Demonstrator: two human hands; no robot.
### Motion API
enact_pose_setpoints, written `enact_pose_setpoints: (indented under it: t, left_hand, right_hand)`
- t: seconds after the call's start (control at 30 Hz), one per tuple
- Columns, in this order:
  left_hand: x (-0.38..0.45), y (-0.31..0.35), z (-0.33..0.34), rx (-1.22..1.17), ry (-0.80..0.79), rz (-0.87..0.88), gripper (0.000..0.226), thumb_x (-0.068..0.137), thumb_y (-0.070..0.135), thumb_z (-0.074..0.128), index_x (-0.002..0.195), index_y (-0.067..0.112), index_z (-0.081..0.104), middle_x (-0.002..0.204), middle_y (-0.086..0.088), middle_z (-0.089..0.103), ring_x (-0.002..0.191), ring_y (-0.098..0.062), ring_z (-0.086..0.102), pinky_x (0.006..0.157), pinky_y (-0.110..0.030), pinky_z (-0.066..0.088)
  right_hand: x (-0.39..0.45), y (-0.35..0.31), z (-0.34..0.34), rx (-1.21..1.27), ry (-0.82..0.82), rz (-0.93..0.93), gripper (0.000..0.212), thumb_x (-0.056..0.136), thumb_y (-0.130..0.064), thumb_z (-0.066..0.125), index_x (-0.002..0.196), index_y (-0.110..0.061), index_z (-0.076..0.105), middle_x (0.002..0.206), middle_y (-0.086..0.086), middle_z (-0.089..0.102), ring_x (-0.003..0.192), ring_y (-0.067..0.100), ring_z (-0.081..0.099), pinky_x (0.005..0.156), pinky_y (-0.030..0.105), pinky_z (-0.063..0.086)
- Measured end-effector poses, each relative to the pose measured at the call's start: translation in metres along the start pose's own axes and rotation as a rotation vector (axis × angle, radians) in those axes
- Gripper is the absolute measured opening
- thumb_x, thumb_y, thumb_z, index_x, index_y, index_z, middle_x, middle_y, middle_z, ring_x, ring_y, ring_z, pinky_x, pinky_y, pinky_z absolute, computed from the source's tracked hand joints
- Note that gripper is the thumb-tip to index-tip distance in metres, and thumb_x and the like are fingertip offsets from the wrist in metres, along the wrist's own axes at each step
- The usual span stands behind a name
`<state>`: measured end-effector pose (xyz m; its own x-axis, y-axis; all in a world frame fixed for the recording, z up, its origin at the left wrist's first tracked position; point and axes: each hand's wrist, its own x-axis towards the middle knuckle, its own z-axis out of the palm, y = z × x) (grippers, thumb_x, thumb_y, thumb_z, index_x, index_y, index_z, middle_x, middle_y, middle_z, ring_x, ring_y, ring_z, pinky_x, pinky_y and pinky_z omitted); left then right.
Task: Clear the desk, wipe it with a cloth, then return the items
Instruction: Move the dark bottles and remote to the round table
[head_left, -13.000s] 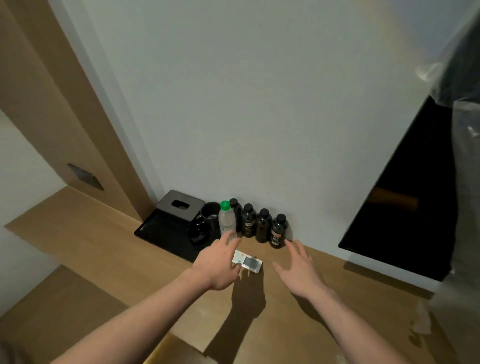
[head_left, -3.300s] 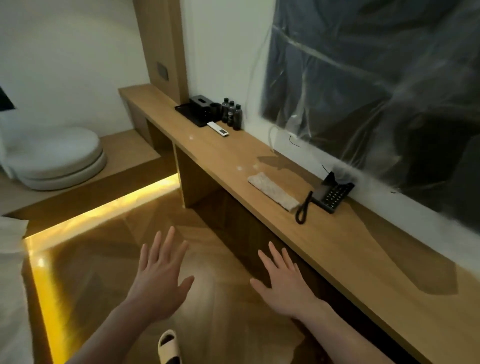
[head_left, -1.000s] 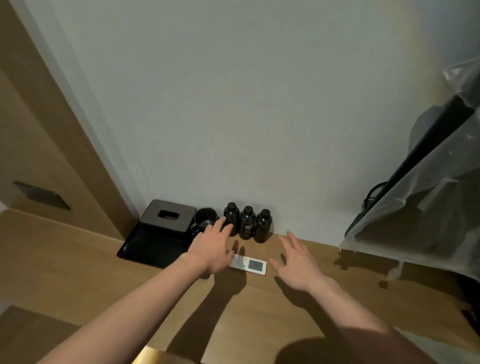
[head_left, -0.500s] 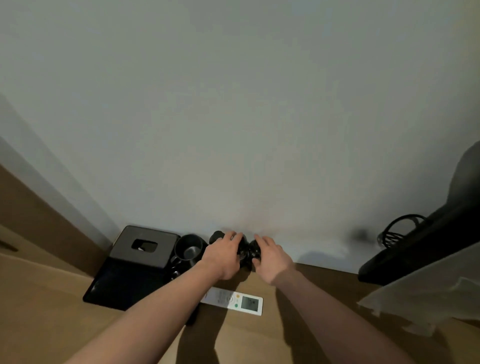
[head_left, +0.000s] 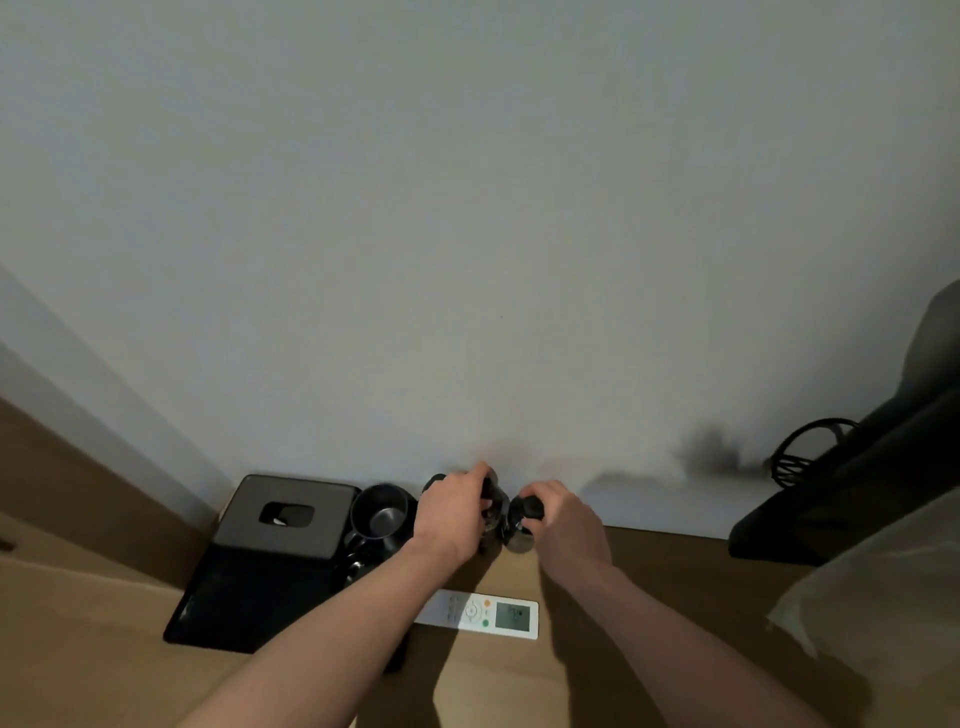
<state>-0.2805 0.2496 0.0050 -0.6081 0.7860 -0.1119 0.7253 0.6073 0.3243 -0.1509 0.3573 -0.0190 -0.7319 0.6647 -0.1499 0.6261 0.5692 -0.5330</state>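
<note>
Three small dark bottles stand against the wall at the back of the wooden desk (head_left: 93, 649). My left hand (head_left: 454, 512) grips the left dark bottles (head_left: 491, 506), which its fingers mostly hide. My right hand (head_left: 563, 525) grips the right dark bottle (head_left: 519, 532) by its cap and neck. A white remote control (head_left: 480, 613) lies flat on the desk just in front of both hands, between my forearms.
A black tray (head_left: 228, 608) at the left holds a dark tissue box (head_left: 288, 514) and black mugs (head_left: 382, 514). A plastic-wrapped television (head_left: 852, 493) with a coiled cable (head_left: 800, 452) juts in at the right. The white wall (head_left: 467, 234) rises directly behind the bottles.
Both hands came forward from above the remote to the bottles at the wall and closed round them. In the last half second the right bottle has drawn slightly apart from the others.
</note>
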Motion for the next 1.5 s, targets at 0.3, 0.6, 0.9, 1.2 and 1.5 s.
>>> enact_pose_setpoints:
  t: [0.3,0.6,0.9,1.2,1.5]
  left_hand:
    - [-0.087,-0.016,-0.043,-0.210,0.161,0.172,0.033,0.096,0.023,0.067,0.125,0.038,0.060,0.101,0.015,0.064,0.093,-0.006,0.055,0.077,-0.028,0.051]
    - [-0.180,-0.027,-0.047,-0.385,-0.060,0.321,0.033,0.096,0.025,0.065,0.125,0.039,0.059,0.109,0.015,0.061,0.109,-0.012,0.054,0.091,-0.037,0.047]
    - [-0.269,-0.015,-0.034,-0.352,-0.204,0.549,0.033,0.095,0.023,0.069,0.125,0.036,0.063,0.112,0.015,0.062,0.098,-0.006,0.052,0.083,-0.027,0.040]
    - [-0.361,0.033,-0.027,-0.307,-0.311,0.723,0.036,0.095,0.029,0.071,0.129,0.038,0.060,0.115,0.015,0.069,0.097,-0.003,0.061,0.091,-0.029,0.056]
    - [-0.482,0.121,0.004,-0.303,-0.338,0.882,0.040,0.095,0.025,0.071,0.131,0.036,0.059,0.119,0.015,0.068,0.102,-0.004,0.066,0.092,-0.028,0.058]
  right_hand:
    - [-0.097,-0.020,-0.031,0.182,0.241,0.027,0.023,0.093,-0.021,0.074,0.108,-0.038,0.070,0.105,-0.025,0.060,0.094,0.000,0.061,0.085,0.018,0.052]
    - [-0.238,-0.045,-0.009,0.231,0.347,0.252,0.026,0.090,-0.024,0.075,0.112,-0.035,0.067,0.105,-0.015,0.060,0.093,0.005,0.057,0.087,0.028,0.049]
    - [-0.386,-0.066,0.014,0.270,0.429,0.506,0.025,0.093,-0.028,0.072,0.117,-0.033,0.066,0.104,-0.017,0.059,0.091,0.004,0.057,0.085,0.024,0.049]
    - [-0.510,-0.048,0.020,0.312,0.631,0.631,0.032,0.087,-0.022,0.082,0.107,-0.041,0.067,0.099,-0.023,0.059,0.083,0.003,0.064,0.068,0.009,0.044]
    - [-0.671,-0.007,0.004,0.300,0.659,0.753,0.029,0.094,-0.033,0.073,0.119,-0.045,0.064,0.107,-0.025,0.056,0.091,-0.007,0.059,0.071,0.008,0.046]
